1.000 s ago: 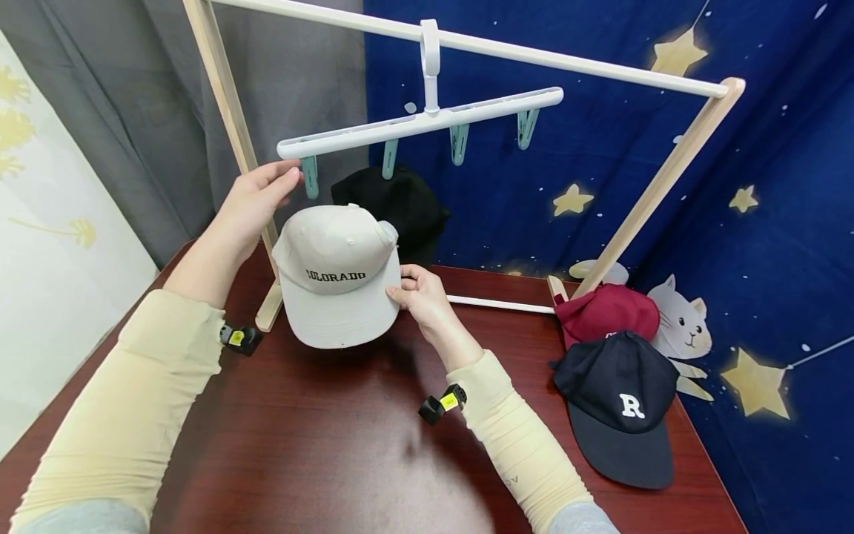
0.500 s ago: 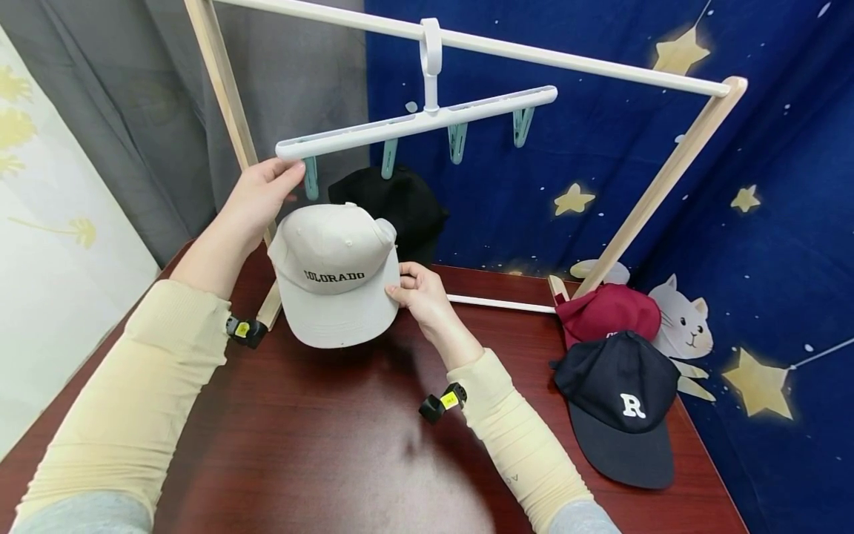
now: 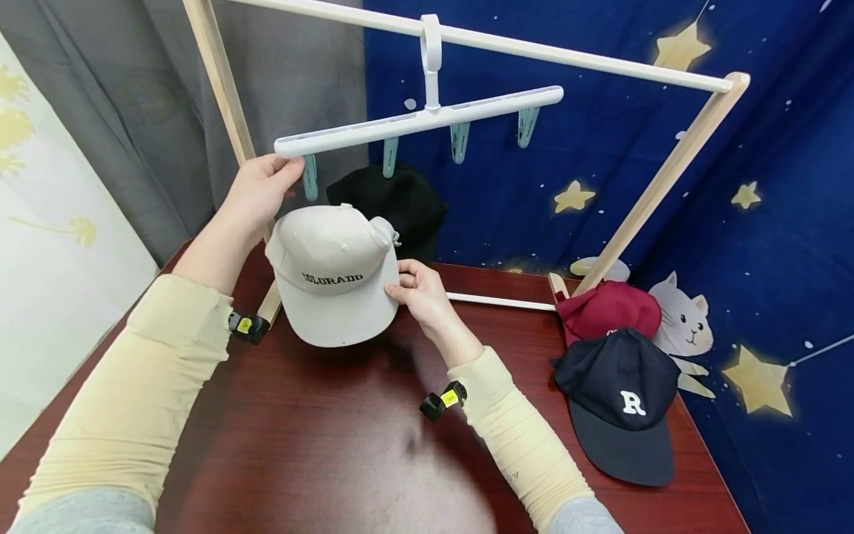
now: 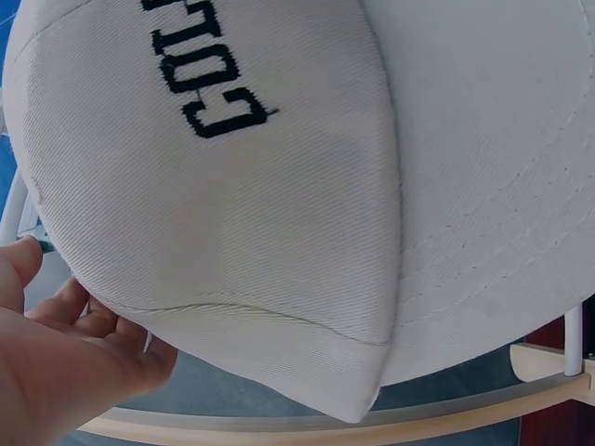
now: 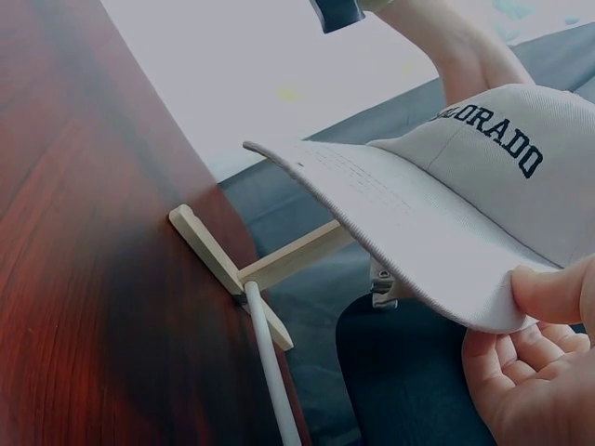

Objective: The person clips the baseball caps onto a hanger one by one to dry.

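A light grey baseball cap (image 3: 327,252) marked COLORADO hangs in the air under the left end of a white clip hanger (image 3: 400,127). My right hand (image 3: 422,297) pinches the edge of its brim, thumb on top and fingers beneath. My left hand (image 3: 260,189) is up at the hanger's end, with thumb and fingers pinching at the leftmost green clip (image 3: 310,178). Their exact contact is partly hidden. In the left wrist view the cap (image 4: 232,214) covers most of the scene, and the left thumb and curled fingers (image 4: 139,362) show beside it.
A wooden rack with a white top rail (image 3: 567,63) carries the hanger. Behind the grey cap is a black cap (image 3: 414,211). At the right of the brown table (image 3: 320,445) lie a dark cap (image 3: 620,386) with an R and a maroon cap (image 3: 614,311), beside a cat figure (image 3: 687,319).
My left hand has moved slightly up and right against the clip and hanger end. The grey cap has shifted a little left, still held by the right hand.
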Tool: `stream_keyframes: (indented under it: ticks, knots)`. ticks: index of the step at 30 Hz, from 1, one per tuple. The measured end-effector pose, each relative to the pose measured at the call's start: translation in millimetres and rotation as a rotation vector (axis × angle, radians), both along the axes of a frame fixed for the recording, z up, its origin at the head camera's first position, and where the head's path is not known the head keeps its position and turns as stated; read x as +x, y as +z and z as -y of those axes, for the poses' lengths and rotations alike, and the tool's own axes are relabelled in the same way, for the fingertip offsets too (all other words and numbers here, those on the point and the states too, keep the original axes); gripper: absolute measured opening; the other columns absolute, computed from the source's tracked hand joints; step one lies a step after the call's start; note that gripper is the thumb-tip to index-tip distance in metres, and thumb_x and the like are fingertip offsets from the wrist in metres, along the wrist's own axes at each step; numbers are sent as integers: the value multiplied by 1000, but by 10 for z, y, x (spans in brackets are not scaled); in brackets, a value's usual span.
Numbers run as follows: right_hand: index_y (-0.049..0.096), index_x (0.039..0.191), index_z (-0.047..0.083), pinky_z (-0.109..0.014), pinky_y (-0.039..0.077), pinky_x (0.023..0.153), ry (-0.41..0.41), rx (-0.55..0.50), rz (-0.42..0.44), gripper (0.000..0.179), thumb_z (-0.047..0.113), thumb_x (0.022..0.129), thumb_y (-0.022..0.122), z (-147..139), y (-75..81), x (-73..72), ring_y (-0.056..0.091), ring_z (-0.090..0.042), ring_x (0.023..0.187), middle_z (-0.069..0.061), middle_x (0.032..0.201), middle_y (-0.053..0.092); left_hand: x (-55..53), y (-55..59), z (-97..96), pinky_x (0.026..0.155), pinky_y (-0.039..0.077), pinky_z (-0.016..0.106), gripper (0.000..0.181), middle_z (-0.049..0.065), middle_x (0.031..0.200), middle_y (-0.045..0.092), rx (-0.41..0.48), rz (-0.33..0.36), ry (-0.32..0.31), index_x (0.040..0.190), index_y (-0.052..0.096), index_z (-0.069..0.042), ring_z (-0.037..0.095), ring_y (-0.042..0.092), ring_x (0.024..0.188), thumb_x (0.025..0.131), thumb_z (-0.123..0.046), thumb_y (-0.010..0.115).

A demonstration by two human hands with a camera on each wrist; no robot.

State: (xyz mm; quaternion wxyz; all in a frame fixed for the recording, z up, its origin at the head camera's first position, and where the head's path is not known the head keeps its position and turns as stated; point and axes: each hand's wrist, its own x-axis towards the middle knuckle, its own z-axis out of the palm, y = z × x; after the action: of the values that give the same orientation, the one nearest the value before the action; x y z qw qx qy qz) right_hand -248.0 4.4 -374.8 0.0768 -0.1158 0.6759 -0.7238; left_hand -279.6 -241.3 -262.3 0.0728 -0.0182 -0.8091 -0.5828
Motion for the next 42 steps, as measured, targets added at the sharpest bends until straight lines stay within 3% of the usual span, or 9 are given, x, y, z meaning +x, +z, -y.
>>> stream_keyframes:
  ticks: [8, 12, 18, 22, 30, 38, 42]
  knots:
    - [57, 107, -9, -26, 51, 69, 1, 3, -11, 22, -14, 86, 60, 6, 14, -1, 63, -12, 77, -15, 89, 69, 9, 42, -12, 101, 33, 39, 39, 3, 122, 56, 20, 2, 47, 118, 64, -12, 18, 46, 111, 98, -42, 49]
    - [56, 107, -9, -26, 51, 68, 4, 2, -19, 22, -14, 86, 60, 8, 15, -5, 62, -12, 76, -15, 89, 69, 21, 59, -31, 100, 34, 39, 32, 1, 108, 60, 52, -5, 73, 106, 66, -12, 16, 46, 108, 98, -40, 52]
    - [56, 106, -9, -25, 51, 68, -4, 1, -39, 23, -15, 85, 60, 8, 14, -25, 62, -11, 75, -15, 88, 69, 38, 85, -56, 92, 34, 35, 32, -7, 86, 59, 85, -14, 101, 104, 66, -8, 13, 44, 98, 98, -37, 53]
    - [56, 105, -9, -25, 50, 68, -10, 0, -48, 22, -16, 84, 59, 6, 23, -39, 62, -10, 74, -14, 87, 69, 45, 95, -75, 87, 32, 32, 26, -7, 79, 59, 120, -23, 125, 95, 71, -11, 14, 43, 98, 97, -33, 56]
    - [57, 106, -8, -25, 50, 69, -19, 13, -47, 22, -15, 85, 60, -7, 53, -51, 62, -10, 75, -17, 91, 69, 55, 129, -105, 83, 29, 32, 37, -4, 72, 55, 131, -34, 150, 65, 65, -12, 16, 40, 86, 97, -29, 58]
    - [57, 106, -8, -26, 50, 69, -36, 20, -48, 21, -14, 85, 60, -4, 70, -46, 62, -10, 75, -16, 89, 69, 76, 150, -101, 83, 30, 31, 39, -5, 72, 57, 111, -35, 164, 60, 65, -13, 15, 41, 86, 96, -27, 59]
    - [58, 104, -7, -26, 49, 70, -47, 29, -58, 20, -14, 85, 61, -1, 80, -45, 62, -11, 76, -14, 87, 69, 79, 157, -103, 90, 30, 32, 38, -5, 76, 57, 104, -36, 167, 61, 66, -13, 14, 42, 93, 96, -25, 59]
